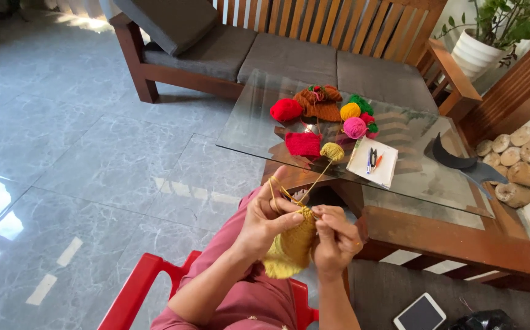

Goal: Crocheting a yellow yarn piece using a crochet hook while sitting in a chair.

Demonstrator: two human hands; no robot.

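My left hand (269, 219) holds a mustard-yellow crocheted piece (291, 247), with a strand of yellow yarn wrapped over its index finger. My right hand (336, 238) pinches the top edge of the same piece; any hook in it is hidden by the fingers. The strand runs up to a small yellow yarn ball (332, 151) on the glass table (259, 131). Beside that ball lies a red crocheted piece (303, 144).
Red (285, 109), orange (350, 110), pink (355, 128) and green yarn balls and a brown crocheted piece (318, 104) lie on the glass. A notepad with pens (373, 162), a wooden sofa (289, 43), a potted plant (479, 49), logs (518, 165), a phone (420, 312), a red chair (136, 293).
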